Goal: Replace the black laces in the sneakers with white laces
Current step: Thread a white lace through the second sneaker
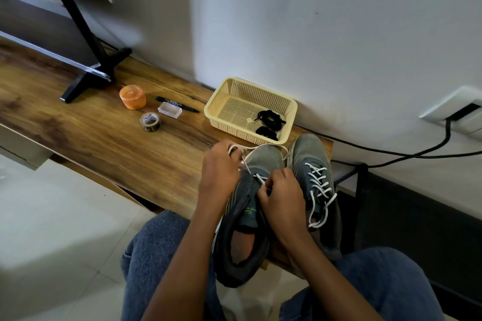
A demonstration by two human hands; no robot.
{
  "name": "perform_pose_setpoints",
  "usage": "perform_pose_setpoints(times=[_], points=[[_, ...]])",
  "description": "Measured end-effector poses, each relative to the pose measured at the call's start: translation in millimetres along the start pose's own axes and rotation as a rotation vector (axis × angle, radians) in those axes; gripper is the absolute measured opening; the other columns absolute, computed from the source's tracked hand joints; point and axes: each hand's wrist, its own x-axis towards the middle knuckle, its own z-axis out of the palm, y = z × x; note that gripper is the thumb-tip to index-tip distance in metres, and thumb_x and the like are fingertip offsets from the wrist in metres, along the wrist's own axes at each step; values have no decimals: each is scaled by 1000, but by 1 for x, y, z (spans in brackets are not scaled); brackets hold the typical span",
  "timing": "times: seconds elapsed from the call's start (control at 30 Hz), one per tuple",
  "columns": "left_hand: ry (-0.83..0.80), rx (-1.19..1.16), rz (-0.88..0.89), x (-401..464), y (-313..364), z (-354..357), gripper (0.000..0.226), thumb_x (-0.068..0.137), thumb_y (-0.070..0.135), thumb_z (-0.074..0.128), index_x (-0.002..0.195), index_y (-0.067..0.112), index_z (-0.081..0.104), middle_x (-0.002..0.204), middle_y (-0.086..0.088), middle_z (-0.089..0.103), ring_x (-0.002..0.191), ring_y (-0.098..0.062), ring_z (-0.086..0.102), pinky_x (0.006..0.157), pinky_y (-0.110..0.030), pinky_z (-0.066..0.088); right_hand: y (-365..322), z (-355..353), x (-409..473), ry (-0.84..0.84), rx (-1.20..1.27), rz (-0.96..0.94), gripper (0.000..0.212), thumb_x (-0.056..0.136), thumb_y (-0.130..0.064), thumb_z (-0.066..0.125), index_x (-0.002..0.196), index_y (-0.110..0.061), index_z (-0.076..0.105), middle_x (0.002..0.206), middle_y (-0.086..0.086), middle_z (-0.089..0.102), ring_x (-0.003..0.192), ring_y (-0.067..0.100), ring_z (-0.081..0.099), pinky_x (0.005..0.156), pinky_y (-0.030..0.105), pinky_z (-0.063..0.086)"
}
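Two grey sneakers stand at the near right end of the wooden table. The right sneaker (317,190) carries a white lace crossed through its eyelets. The left sneaker (250,219) has a white lace (258,147) only through its front eyelets, with loose ends trailing past the toe. My left hand (220,172) pinches one stretch of this lace beside the toe. My right hand (283,199) pinches the lace at the eyelets over the tongue. Two bundled black laces (270,122) lie in the cream basket (224,101).
On the table to the left lie an orange round container (132,96), a black marker (177,104), a small clear box (169,109) and a tape roll (150,122). A black stand foot (91,78) sits further left. A black cable (391,152) runs along the wall.
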Motion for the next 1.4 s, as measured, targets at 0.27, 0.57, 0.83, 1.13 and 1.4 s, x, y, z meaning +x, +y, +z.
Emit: perform_pose_setpoints(times=[0.27, 0.57, 0.83, 1.13, 1.4], points=[[297, -282, -57, 3, 10, -14, 7, 98, 21, 53, 98, 16, 56, 89, -5, 69, 70, -14, 69, 58, -34, 59, 2, -7, 1, 58, 89, -15, 11, 93, -14, 52, 84, -10, 46, 82, 8, 53, 77, 24, 50, 64, 36, 39], [432, -428, -63, 7, 8, -19, 5, 98, 13, 53, 99, 13, 57, 86, -3, 69, 72, -19, 70, 62, -41, 60, 3, -33, 12, -40, 219, 106, 2, 91, -13, 57, 92, -14, 56, 79, -2, 60, 72, 13, 56, 60, 26, 38], [266, -193, -95, 8, 4, -16, 9, 93, 22, 59, 101, 20, 62, 96, 0, 68, 88, -19, 65, 75, -34, 53, 4, -41, 21, -40, 43, 54, 17, 88, -5, 54, 87, -17, 66, 91, 0, 64, 92, 20, 54, 81, 41, 47], [24, 409, 211, -3, 9, -19, 29, 71, 42, 78, 95, 38, 63, 146, 9, 34, 139, -19, 15, 112, -46, 11, -8, -19, 25, -163, -153, 38, 23, 90, -43, 57, 95, -22, 67, 107, -2, 55, 111, 21, 42, 88, 37, 33], [-245, 615, 259, -6, 9, -14, 23, 71, 56, 74, 83, 37, 73, 143, 18, 41, 137, -13, 14, 110, -42, 0, -4, -12, 33, -156, 307, 233, 20, 78, -45, 60, 70, -28, 68, 94, -2, 63, 106, 23, 49, 85, 38, 35]])
